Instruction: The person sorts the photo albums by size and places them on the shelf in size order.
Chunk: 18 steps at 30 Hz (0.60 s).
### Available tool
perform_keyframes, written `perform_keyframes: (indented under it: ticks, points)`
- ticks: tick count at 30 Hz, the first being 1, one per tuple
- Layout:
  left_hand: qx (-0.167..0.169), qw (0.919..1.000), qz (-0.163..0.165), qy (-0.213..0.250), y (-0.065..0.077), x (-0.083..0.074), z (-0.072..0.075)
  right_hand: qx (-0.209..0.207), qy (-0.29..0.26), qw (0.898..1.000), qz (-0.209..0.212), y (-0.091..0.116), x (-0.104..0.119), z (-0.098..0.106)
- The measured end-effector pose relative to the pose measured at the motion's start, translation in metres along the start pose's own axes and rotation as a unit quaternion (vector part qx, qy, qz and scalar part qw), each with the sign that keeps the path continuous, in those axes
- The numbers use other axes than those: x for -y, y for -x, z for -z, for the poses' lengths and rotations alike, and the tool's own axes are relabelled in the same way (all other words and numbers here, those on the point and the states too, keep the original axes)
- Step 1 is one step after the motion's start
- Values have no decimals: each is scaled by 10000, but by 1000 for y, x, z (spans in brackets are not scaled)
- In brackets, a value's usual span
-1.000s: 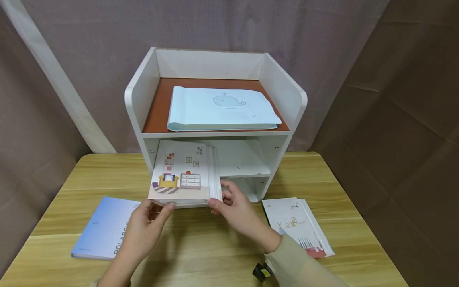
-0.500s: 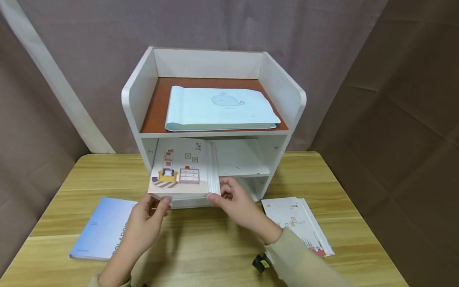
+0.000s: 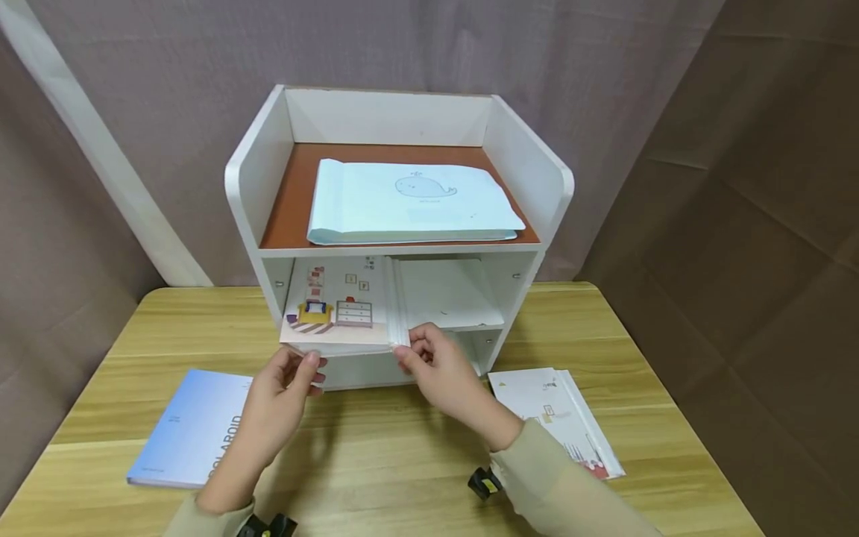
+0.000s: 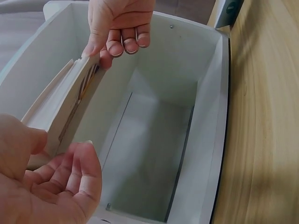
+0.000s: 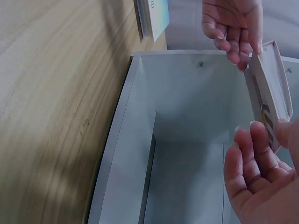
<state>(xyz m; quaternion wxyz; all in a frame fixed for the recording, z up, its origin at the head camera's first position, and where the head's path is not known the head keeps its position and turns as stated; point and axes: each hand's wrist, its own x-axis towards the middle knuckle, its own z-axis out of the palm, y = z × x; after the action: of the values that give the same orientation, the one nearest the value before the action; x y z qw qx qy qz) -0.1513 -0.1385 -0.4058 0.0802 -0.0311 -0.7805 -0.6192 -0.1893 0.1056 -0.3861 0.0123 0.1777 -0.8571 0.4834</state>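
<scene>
Grey-mauve curtains (image 3: 403,45) hung behind a wood-grain table (image 3: 376,470), with a brown cloth (image 3: 725,224) at the right.

Head view. One white shelf unit (image 3: 262,179) stood on the table. Its red-brown top shelf (image 3: 285,212) bore a pale blue book with a whale drawing (image 3: 416,205), laid flat. One hardcover book with an armchair and drawers on its cover (image 3: 342,313) lay partly within the middle compartment (image 3: 450,291), on the left side, cover up, front edge at the opening. Left hand (image 3: 282,384): thumb and fingers pinched its left front corner. Right hand (image 3: 443,365): thumb and curled fingers gripped the right front corner, by the ridged spine. On the table, left: one blue book (image 3: 191,429) (lettering partly hidden by the forearm). Right: one white illustrated book (image 3: 550,410), partly behind the sleeve (image 3: 557,477). Two black wrist devices (image 3: 485,483) showed below the hands.

Left wrist view. The hardcover book was seen edge-on between both hands, above the lower compartment (image 4: 154,140); the right thumb pressed its near corner.

Right wrist view. The same book, edge-on, was held at both ends, right fingers bent beneath it; the blue book's corner showed at the top.
</scene>
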Motion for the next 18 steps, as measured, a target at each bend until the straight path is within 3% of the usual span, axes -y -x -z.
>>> perform_keyframes:
  ticks: [18]
  points:
    - [-130,9989,199,401,-8,1,-4,-497,152,9986,-96,-3,2,-3]
